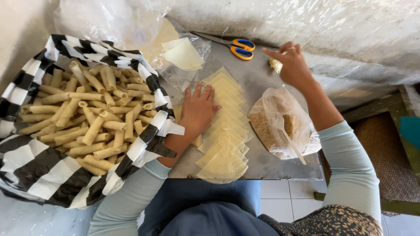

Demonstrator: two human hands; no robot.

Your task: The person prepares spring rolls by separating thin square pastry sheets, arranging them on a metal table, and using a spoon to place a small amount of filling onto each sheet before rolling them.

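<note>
My left hand lies flat, fingers together, on a row of overlapping pale yellow wrapper sheets spread down the grey metal tabletop. My right hand reaches to the far side of the table, fingers partly curled, touching a small yellowish lump there. A clear plastic bag of brown crumbly filling with a white spoon in it sits between my arms, to the right of the sheets.
A black-and-white plastic-lined tub on the left holds several rolled pastry sticks. A clear bag with folded wrappers lies at the back. Orange-handled scissors rest by the wall. Plastic sheeting covers the wall behind.
</note>
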